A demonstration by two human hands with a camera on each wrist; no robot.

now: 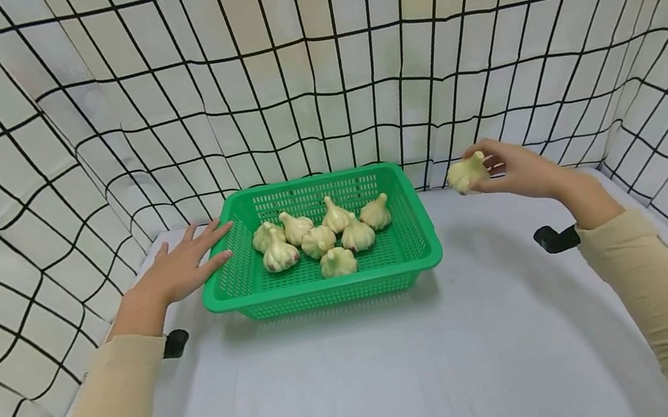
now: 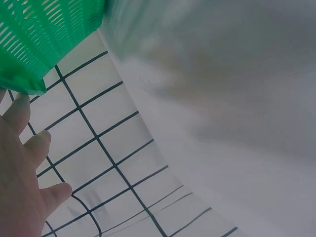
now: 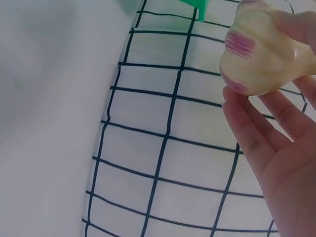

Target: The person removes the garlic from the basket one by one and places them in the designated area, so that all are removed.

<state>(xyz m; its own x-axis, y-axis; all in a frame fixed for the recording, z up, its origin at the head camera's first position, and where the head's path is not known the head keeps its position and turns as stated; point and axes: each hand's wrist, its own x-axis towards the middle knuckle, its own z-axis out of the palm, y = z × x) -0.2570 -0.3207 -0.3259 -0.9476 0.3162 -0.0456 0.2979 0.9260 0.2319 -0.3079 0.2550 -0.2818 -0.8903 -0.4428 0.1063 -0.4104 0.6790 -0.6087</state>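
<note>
A green plastic basket (image 1: 333, 294) stands on the white table with several garlic bulbs (image 1: 318, 240) inside. At its left rim my left hand (image 1: 178, 266) rests with spread, straight fingers; the left wrist view shows fingertips touching the rim of the basket (image 2: 37, 89). To the right of the basket, my right hand (image 1: 521, 170) holds one garlic bulb (image 1: 464, 174) above the table. Thumb and fingers grip that bulb (image 3: 256, 54), which has purple patches, in the right wrist view.
White walls covered by a black grid net (image 1: 339, 65) enclose the back and both sides of the table (image 1: 358, 383). A black wrist camera (image 1: 175, 343) sits at the left sleeve, another camera (image 1: 556, 238) at the right sleeve.
</note>
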